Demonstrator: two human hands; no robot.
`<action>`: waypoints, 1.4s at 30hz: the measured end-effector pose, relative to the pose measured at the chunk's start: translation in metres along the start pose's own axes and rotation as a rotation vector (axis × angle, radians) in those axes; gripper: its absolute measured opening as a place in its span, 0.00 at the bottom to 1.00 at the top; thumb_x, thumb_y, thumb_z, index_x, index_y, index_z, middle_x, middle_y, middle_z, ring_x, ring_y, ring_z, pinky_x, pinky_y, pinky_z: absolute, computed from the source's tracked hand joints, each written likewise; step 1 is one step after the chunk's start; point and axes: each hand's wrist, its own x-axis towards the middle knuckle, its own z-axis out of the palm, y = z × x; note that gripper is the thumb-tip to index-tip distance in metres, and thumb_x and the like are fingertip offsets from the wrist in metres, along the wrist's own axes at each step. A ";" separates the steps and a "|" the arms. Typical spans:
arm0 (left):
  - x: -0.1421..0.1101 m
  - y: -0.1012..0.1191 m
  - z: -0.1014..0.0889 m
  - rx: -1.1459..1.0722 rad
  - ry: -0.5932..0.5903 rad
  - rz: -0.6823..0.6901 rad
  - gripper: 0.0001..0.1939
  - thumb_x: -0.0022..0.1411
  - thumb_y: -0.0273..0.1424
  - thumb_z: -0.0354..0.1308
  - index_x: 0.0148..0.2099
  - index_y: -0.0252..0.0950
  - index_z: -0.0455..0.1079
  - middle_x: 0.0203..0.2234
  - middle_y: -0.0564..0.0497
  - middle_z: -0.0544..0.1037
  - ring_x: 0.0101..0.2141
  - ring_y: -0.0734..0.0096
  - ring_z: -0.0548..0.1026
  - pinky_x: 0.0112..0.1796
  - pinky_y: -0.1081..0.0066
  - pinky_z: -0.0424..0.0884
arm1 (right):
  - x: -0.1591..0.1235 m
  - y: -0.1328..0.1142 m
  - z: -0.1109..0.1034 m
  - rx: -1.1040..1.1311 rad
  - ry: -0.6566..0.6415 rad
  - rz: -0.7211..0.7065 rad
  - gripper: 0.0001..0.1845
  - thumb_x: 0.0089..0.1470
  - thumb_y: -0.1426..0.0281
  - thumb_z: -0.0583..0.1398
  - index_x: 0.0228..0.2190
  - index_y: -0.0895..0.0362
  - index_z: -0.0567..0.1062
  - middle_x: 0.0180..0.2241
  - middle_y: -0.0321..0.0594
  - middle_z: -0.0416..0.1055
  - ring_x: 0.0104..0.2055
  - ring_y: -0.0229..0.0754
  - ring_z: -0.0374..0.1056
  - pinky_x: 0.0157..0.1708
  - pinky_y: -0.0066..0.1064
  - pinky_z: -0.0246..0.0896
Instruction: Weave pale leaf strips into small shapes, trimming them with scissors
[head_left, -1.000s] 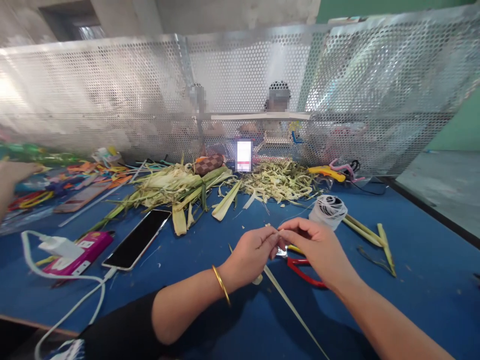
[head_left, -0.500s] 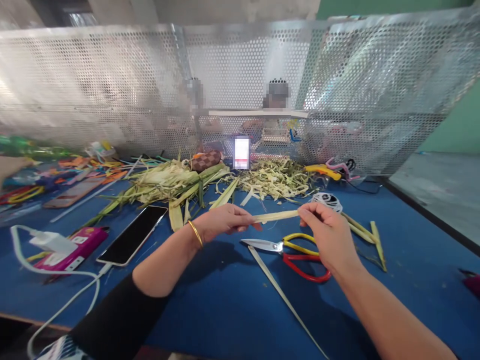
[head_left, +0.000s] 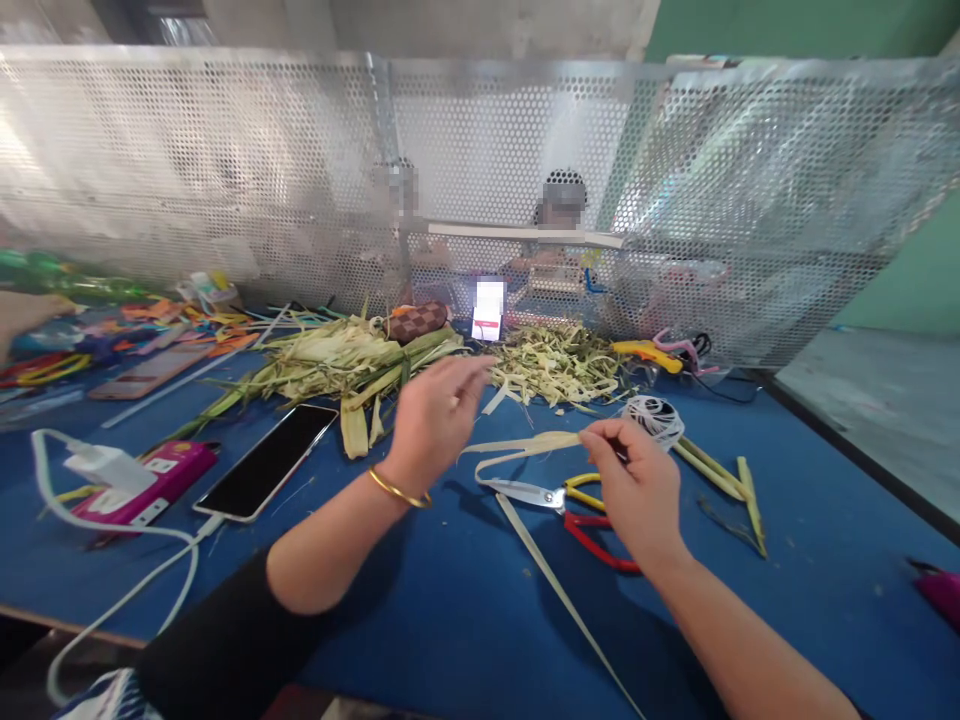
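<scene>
My right hand (head_left: 636, 478) pinches one end of a pale leaf strip (head_left: 551, 442). Toward the left the strip parts into two thin tails, one bending back near the scissors' tip. My left hand (head_left: 439, 415), with a gold bangle at its wrist, is raised beside the tails, fingers stretched out and apart from the strip. Under the strip lie scissors (head_left: 555, 498) with one yellow and one red handle, partly hidden by my right hand. A long narrow leaf strip (head_left: 559, 590) runs from the scissors' blade toward the front of the blue table (head_left: 420, 620).
Behind my hands lie a heap of long leaves (head_left: 330, 360) and a pile of shredded scraps (head_left: 559, 365). A coil of white cord (head_left: 654, 420) and cut stalks (head_left: 712, 465) are right. Left are a phone (head_left: 266, 465) and purple power strip (head_left: 161, 490). A perforated metal screen (head_left: 480, 130) stands behind.
My hands first met over the scissors, then stretched the leaf strip between them. Now my left hand has let go and risen, and the strip's left end hangs in two tails.
</scene>
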 end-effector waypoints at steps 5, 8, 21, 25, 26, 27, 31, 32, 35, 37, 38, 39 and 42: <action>-0.021 0.030 0.019 -0.259 -0.633 0.091 0.13 0.64 0.35 0.51 0.45 0.35 0.71 0.39 0.47 0.78 0.40 0.67 0.74 0.40 0.71 0.68 | -0.012 -0.005 0.010 0.031 -0.214 -0.250 0.09 0.57 0.69 0.55 0.26 0.55 0.69 0.27 0.37 0.68 0.30 0.39 0.64 0.31 0.30 0.59; -0.023 0.025 0.023 -0.330 -0.812 -0.051 0.14 0.66 0.32 0.46 0.34 0.34 0.70 0.26 0.52 0.76 0.28 0.73 0.73 0.32 0.76 0.65 | -0.012 -0.006 0.010 0.029 -0.221 -0.254 0.09 0.58 0.69 0.55 0.26 0.55 0.70 0.28 0.37 0.69 0.31 0.40 0.65 0.32 0.31 0.60; -0.011 0.018 0.011 -0.468 -0.682 -0.431 0.13 0.62 0.30 0.47 0.27 0.34 0.68 0.17 0.58 0.62 0.20 0.79 0.59 0.24 0.76 0.56 | -0.015 -0.009 0.007 -0.214 -0.461 -0.100 0.09 0.53 0.63 0.60 0.28 0.55 0.74 0.26 0.37 0.70 0.27 0.40 0.65 0.27 0.30 0.57; -0.008 0.013 0.012 -0.738 -0.637 -0.739 0.13 0.63 0.30 0.47 0.28 0.34 0.67 0.16 0.59 0.60 0.14 0.82 0.54 0.17 0.77 0.49 | -0.030 -0.014 0.013 -0.567 -0.714 -0.170 0.08 0.47 0.66 0.64 0.24 0.56 0.71 0.26 0.38 0.69 0.22 0.39 0.63 0.21 0.30 0.46; -0.009 0.013 0.013 -0.768 -0.634 -0.772 0.13 0.63 0.30 0.47 0.28 0.34 0.67 0.16 0.58 0.61 0.14 0.83 0.55 0.16 0.77 0.50 | -0.034 -0.014 0.015 -0.595 -0.736 -0.200 0.06 0.47 0.69 0.63 0.25 0.56 0.71 0.27 0.39 0.69 0.23 0.39 0.63 0.21 0.30 0.45; -0.010 0.013 0.014 -0.791 -0.632 -0.794 0.13 0.63 0.30 0.47 0.28 0.34 0.67 0.15 0.58 0.62 0.14 0.83 0.56 0.16 0.77 0.51 | -0.038 -0.014 0.016 -0.593 -0.754 -0.229 0.04 0.48 0.72 0.61 0.25 0.56 0.70 0.27 0.39 0.69 0.23 0.39 0.64 0.21 0.30 0.44; -0.012 0.015 0.018 -0.838 -0.630 -0.847 0.14 0.64 0.28 0.46 0.28 0.33 0.67 0.16 0.57 0.65 0.15 0.82 0.63 0.17 0.78 0.57 | -0.038 -0.010 0.017 -0.449 -0.791 -0.219 0.09 0.48 0.81 0.55 0.22 0.56 0.69 0.24 0.37 0.69 0.23 0.38 0.64 0.23 0.29 0.48; -0.012 0.015 0.019 -0.838 -0.623 -0.856 0.14 0.64 0.28 0.46 0.28 0.33 0.67 0.17 0.56 0.66 0.15 0.82 0.64 0.18 0.78 0.58 | -0.034 -0.009 0.015 -0.406 -0.773 -0.174 0.10 0.47 0.81 0.55 0.22 0.56 0.69 0.23 0.36 0.68 0.23 0.38 0.64 0.23 0.28 0.49; -0.013 0.018 0.019 -0.826 -0.567 -0.878 0.13 0.64 0.28 0.46 0.29 0.33 0.68 0.19 0.55 0.69 0.18 0.80 0.68 0.19 0.79 0.61 | -0.021 -0.010 0.007 -0.211 -0.603 0.047 0.06 0.48 0.75 0.57 0.22 0.55 0.70 0.20 0.34 0.68 0.23 0.38 0.63 0.25 0.29 0.54; -0.014 0.021 0.021 -0.829 -0.519 -0.887 0.12 0.64 0.29 0.48 0.30 0.33 0.69 0.21 0.53 0.72 0.21 0.79 0.71 0.22 0.78 0.64 | -0.013 -0.014 0.002 -0.025 -0.441 0.201 0.07 0.50 0.67 0.57 0.23 0.55 0.71 0.18 0.33 0.67 0.22 0.38 0.63 0.24 0.29 0.56; -0.016 0.023 0.022 -0.840 -0.503 -0.887 0.12 0.63 0.29 0.48 0.31 0.33 0.70 0.23 0.52 0.73 0.24 0.78 0.72 0.24 0.78 0.65 | -0.012 -0.016 0.001 0.069 -0.381 0.257 0.09 0.50 0.64 0.58 0.23 0.55 0.71 0.18 0.33 0.66 0.21 0.38 0.62 0.23 0.29 0.57; -0.018 0.025 0.024 -0.856 -0.494 -0.883 0.11 0.63 0.29 0.49 0.32 0.33 0.71 0.25 0.51 0.75 0.26 0.76 0.73 0.25 0.78 0.66 | -0.011 -0.018 0.000 0.153 -0.343 0.294 0.11 0.49 0.61 0.58 0.23 0.55 0.71 0.17 0.32 0.66 0.21 0.38 0.62 0.23 0.29 0.57; -0.025 0.030 0.029 -0.922 -0.506 -0.858 0.11 0.62 0.32 0.51 0.35 0.32 0.73 0.28 0.49 0.77 0.31 0.74 0.74 0.29 0.77 0.68 | -0.015 -0.024 0.005 0.293 -0.335 0.328 0.12 0.47 0.60 0.60 0.22 0.56 0.70 0.17 0.33 0.66 0.21 0.38 0.62 0.22 0.28 0.58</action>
